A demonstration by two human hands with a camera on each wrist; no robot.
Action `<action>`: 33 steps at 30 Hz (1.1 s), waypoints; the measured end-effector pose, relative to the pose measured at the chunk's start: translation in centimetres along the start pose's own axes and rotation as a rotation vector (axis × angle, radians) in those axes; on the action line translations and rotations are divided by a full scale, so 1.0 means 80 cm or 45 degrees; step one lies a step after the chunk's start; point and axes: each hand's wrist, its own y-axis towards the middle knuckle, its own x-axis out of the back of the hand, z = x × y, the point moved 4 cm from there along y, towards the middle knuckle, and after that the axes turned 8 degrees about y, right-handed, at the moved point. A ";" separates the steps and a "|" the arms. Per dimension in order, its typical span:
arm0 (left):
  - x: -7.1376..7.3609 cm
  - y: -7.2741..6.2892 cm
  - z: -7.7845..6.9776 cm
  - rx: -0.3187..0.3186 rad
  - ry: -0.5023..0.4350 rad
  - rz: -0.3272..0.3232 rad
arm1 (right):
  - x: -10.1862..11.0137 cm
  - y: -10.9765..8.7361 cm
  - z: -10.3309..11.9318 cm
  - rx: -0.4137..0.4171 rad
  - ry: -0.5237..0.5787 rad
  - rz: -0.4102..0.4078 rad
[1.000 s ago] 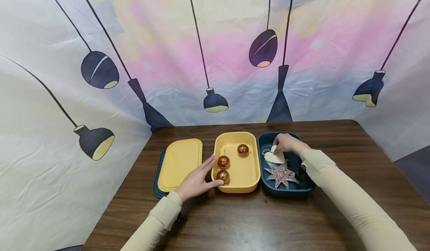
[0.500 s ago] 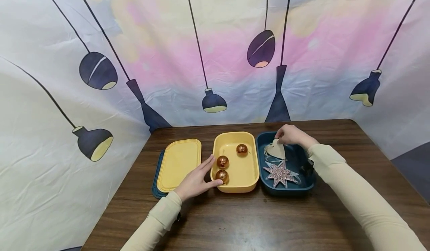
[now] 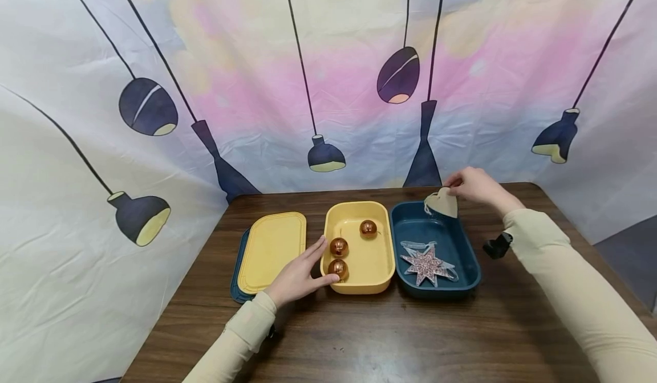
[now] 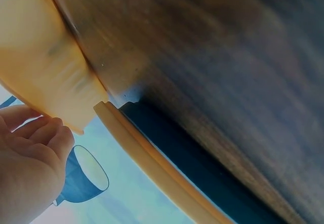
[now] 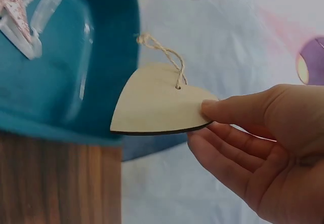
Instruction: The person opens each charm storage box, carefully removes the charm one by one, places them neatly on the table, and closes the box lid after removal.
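A wooden heart ornament (image 5: 159, 102) with a twine loop is pinched between the thumb and fingers of my right hand (image 3: 477, 186). In the head view the heart overlaps the far right corner of the blue box (image 3: 469, 257). Inside that box lies a glittery star ornament (image 3: 427, 266) with clear pieces under it. My left hand (image 3: 300, 277) rests with straight fingers at the left wall of the yellow box (image 3: 366, 288). Several shiny amber baubles sit in the yellow box: one bauble (image 3: 368, 228) towards the back, others along the left wall near my left thumb.
A yellow lid (image 3: 274, 252) lies on a blue lid (image 3: 241, 292) left of the boxes. The brown wooden table (image 3: 369, 337) ends at a wall cloth (image 3: 256, 115) printed with lamps. A black wrist device (image 3: 497, 246) hangs under the right cuff.
My right hand has lifted the wooden heart out of the blue box, up and to the right, to its far right corner. The left hand keeps its place at the yellow box.
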 end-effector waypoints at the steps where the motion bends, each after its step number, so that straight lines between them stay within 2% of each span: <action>1: 0.000 0.000 0.000 0.001 -0.002 -0.002 | 0.006 -0.002 -0.002 -0.002 0.001 -0.015; 7: 0.000 -0.001 0.000 0.002 -0.009 -0.007 | 0.033 -0.014 -0.023 -0.032 -0.020 -0.097; 14: 0.000 0.000 0.000 0.003 -0.018 -0.001 | 0.045 -0.028 -0.054 -0.063 -0.074 -0.205; 26: 0.002 0.001 -0.001 0.015 -0.022 0.011 | 0.020 -0.045 -0.114 -0.079 -0.115 -0.412; 33: 0.003 0.000 -0.001 0.015 -0.027 0.015 | -0.002 -0.051 -0.134 -0.134 -0.098 -0.456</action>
